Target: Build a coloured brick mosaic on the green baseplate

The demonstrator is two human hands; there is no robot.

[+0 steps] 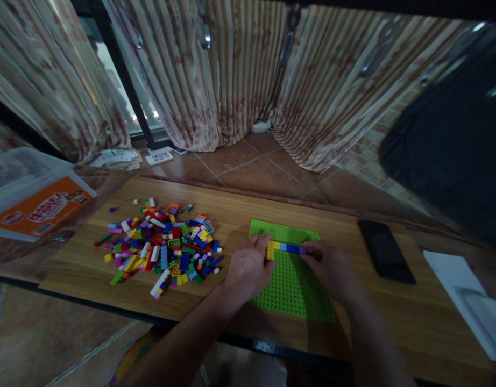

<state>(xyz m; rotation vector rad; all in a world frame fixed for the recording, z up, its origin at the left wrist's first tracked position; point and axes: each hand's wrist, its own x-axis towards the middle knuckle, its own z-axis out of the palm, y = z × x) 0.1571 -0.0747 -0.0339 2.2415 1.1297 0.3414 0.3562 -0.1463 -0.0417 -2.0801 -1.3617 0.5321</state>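
Observation:
A green studded baseplate lies on the wooden table. Across its upper part runs a row of toy bricks: yellow bricks at the left end, a light blue brick, blue bricks, then a small purple brick at the right end. My left hand rests over the plate's left side, its thumb and fingers closed around the yellow end. Thumb and forefinger of my right hand pinch the purple brick, touching or nearly touching the blue one. My fingers partly hide both ends.
Left of the plate spreads a pile of loose mixed-colour bricks. A clear plastic box with an orange label stands at the far left. To the right lie a black phone and white papers. Striped curtains hang beyond the table.

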